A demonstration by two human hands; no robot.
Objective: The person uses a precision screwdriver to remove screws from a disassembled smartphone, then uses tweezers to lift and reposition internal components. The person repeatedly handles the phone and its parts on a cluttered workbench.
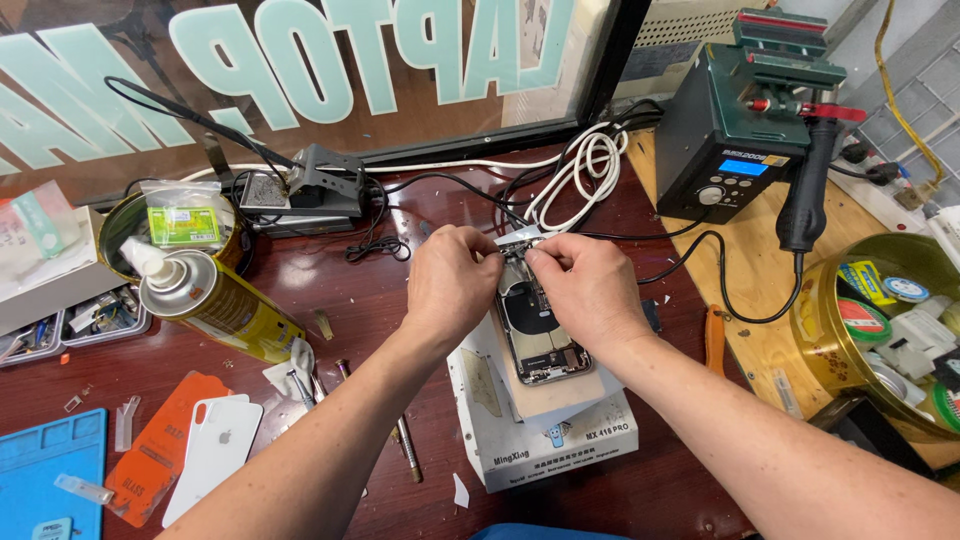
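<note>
An opened smartphone [537,335] lies face down with its back removed, showing a round black coil and metal shields, on a pale pad atop a white box [560,435]. My left hand [447,283] and my right hand [590,290] meet at the phone's top edge, fingertips pinched together on a small part there. What sits between the fingertips is too small to make out.
A yellow spray can [215,305] lies at left beside a white phone back cover [213,455], an orange sheet [160,450] and a blue mat [45,480]. A green hot-air station [735,140] with its black handle stands at right, near a gold tin [880,330] of tape rolls. Cables cross the table's back.
</note>
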